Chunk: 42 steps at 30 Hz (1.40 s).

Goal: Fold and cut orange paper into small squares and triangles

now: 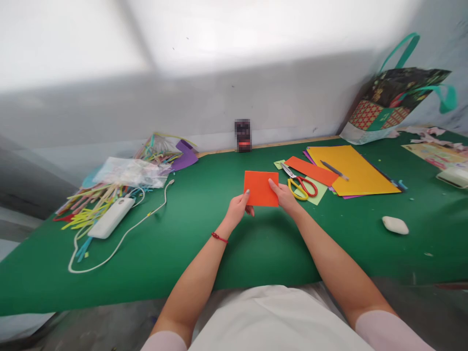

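I hold an orange paper square (260,187) up over the green table (190,239) with both hands. My left hand (239,206) pinches its lower left corner, thumb on the front. My right hand (284,196) grips its right edge, thumb lying on the paper. A red thread bracelet (219,237) sits on my left wrist. Just right of the square lie scissors (300,184) with red and yellow handles.
An orange strip (311,170), a yellow sheet (356,170) with a pencil (334,170), and a white eraser (395,224) lie to the right. A patterned bag (393,105) leans at the back right. Left: a white power bank (111,217) with cable, coloured straws (91,200), plastic bags (129,171).
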### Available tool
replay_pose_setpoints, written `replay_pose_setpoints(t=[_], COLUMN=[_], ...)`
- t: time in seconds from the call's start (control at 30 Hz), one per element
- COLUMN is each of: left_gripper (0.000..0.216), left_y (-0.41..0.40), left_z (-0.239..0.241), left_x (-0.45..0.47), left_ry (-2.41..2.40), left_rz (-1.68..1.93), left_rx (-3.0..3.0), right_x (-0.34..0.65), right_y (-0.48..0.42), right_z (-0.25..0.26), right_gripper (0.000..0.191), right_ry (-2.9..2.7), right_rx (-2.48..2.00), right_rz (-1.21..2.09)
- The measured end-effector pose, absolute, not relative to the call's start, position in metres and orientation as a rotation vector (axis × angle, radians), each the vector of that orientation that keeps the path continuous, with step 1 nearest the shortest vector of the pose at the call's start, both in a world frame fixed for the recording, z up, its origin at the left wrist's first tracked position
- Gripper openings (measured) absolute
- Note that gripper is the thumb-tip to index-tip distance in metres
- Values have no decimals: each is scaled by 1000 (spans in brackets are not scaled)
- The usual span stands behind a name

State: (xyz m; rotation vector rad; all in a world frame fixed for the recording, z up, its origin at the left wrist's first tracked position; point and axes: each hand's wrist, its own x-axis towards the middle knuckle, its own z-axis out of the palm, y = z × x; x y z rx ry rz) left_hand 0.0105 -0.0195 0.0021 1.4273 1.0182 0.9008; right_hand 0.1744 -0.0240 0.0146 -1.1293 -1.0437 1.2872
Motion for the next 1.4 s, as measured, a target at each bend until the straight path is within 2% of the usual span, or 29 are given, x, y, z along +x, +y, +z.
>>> replay_pose_setpoints(t=[0.27, 0.6, 0.87, 1.13, 1.4], left_gripper=[41, 40, 34, 23, 21], left_y=[-19, -20, -16, -13, -10], left_z=[3, 7, 9, 6, 2], left_x=[10, 12, 8, 8, 4], left_ry=[1004, 967, 1069, 1154, 1221], left_rz=[934, 907, 1079, 1101, 1251], left_rx=[1504, 1431, 1368, 1343, 1277], right_x=[175, 181, 175, 180, 177], right_y=[-22, -17, -23, -16, -21], right_z=[12, 9, 13, 7, 7], right_gripper=[56, 52, 49, 44, 37], right_ry=[-1101, -985, -1189, -1048, -1250], right_rx=[-1273, -1161, -1131, -1216, -1239], right_rz=[1177, 1113, 1275, 1092, 1233])
